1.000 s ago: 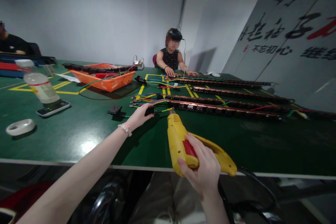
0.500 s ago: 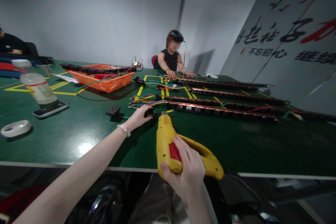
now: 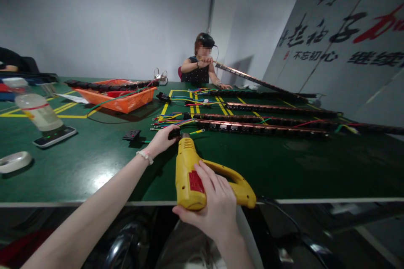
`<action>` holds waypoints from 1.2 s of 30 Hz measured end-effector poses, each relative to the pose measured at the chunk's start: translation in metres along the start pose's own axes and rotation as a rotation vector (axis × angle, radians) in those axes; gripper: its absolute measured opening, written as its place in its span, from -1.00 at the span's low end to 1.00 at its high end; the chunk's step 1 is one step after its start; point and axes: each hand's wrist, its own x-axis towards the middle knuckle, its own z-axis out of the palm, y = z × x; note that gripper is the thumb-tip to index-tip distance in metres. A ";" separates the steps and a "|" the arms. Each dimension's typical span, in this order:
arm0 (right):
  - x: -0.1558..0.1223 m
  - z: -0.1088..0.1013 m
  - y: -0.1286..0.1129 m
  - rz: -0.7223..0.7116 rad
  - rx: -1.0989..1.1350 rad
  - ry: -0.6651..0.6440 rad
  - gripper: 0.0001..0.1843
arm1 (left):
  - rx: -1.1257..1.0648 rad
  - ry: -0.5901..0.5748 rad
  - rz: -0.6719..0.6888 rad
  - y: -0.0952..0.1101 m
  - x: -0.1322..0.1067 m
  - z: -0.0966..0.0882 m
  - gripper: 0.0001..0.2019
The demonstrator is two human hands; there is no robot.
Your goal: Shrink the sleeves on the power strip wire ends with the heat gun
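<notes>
A yellow heat gun [image 3: 187, 155] with a red label lies across the table's front edge, its nozzle facing away from me. My right hand [image 3: 217, 204] is wrapped around the gun's rear body, thumb underneath. At the nozzle's left, my left hand [image 3: 161, 142] grips a small black part [image 3: 174, 134] in its fingers; its exact kind is hard to make out. A short yellow-green wire [image 3: 197, 132] ends just right of the nozzle. Beyond my left hand lie coloured wires with ring terminals [image 3: 158, 122], leading to a long black strip with copper bars [image 3: 261, 129].
More strips [image 3: 280, 110] lie further back on the green table [image 3: 284, 168]. An orange basket [image 3: 126, 103], a black socket [image 3: 131, 135], a bottle [image 3: 39, 111] on a phone [image 3: 55, 137] and a white ring-shaped object [image 3: 15, 162] are leftward. Across sits a co-worker [image 3: 197, 71] lifting a strip's end.
The heat gun and my right hand have shifted left, bringing the nozzle close to the black part in my left hand. Across the table, the co-worker has raised one end of a strip.
</notes>
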 end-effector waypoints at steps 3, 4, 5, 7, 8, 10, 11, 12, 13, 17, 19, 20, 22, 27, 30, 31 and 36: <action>-0.001 -0.001 0.005 0.011 -0.007 0.004 -0.09 | 0.019 -0.001 -0.021 0.002 0.001 0.000 -0.60; -0.002 -0.002 0.008 0.015 -0.012 0.008 -0.09 | 0.020 -0.002 -0.025 0.002 0.001 0.000 -0.61; -0.002 -0.002 0.012 0.015 -0.018 0.015 -0.10 | 0.018 -0.002 -0.029 0.001 0.001 0.000 -0.61; -0.003 -0.003 0.021 0.014 -0.037 0.037 -0.12 | 0.008 0.000 -0.032 0.000 0.001 0.001 -0.62; -0.003 -0.003 0.026 0.014 -0.052 0.051 -0.13 | 0.005 0.004 -0.029 -0.001 0.001 0.002 -0.62; -0.003 -0.003 0.036 0.017 -0.088 0.069 -0.16 | 0.004 0.016 -0.016 -0.004 0.001 0.003 -0.61; -0.003 -0.004 0.040 0.022 -0.107 0.076 -0.17 | 0.006 0.020 -0.006 -0.006 0.001 0.004 -0.60; -0.002 -0.004 0.044 0.029 -0.123 0.080 -0.18 | 0.007 0.023 0.004 -0.007 0.000 0.005 -0.59; -0.002 -0.004 0.047 0.034 -0.137 0.084 -0.19 | 0.007 0.022 0.012 -0.009 0.000 0.005 -0.58; -0.002 -0.005 0.053 0.041 -0.153 0.093 -0.21 | 0.001 0.011 0.023 -0.010 0.000 0.006 -0.54; -0.003 -0.006 0.053 0.040 -0.150 0.094 -0.21 | 0.003 0.008 0.030 -0.010 0.001 0.006 -0.53; -0.003 -0.006 0.053 0.041 -0.149 0.097 -0.22 | 0.002 0.007 0.033 -0.010 0.001 0.006 -0.52; -0.003 -0.005 0.051 0.045 -0.152 0.106 -0.23 | 0.000 0.008 0.038 -0.010 0.001 0.007 -0.51; -0.004 -0.002 0.037 0.066 -0.147 0.103 -0.23 | 0.017 0.010 0.043 -0.012 0.001 0.009 -0.52; -0.006 0.000 0.022 0.081 -0.083 0.087 -0.22 | 0.017 0.013 0.039 -0.012 0.001 0.010 -0.54; -0.006 0.001 0.017 0.076 -0.056 0.073 -0.21 | 0.017 0.013 0.034 -0.012 0.002 0.010 -0.55; -0.004 0.003 0.001 0.038 0.019 0.002 -0.15 | 0.095 0.005 -0.003 -0.005 0.003 0.006 -0.60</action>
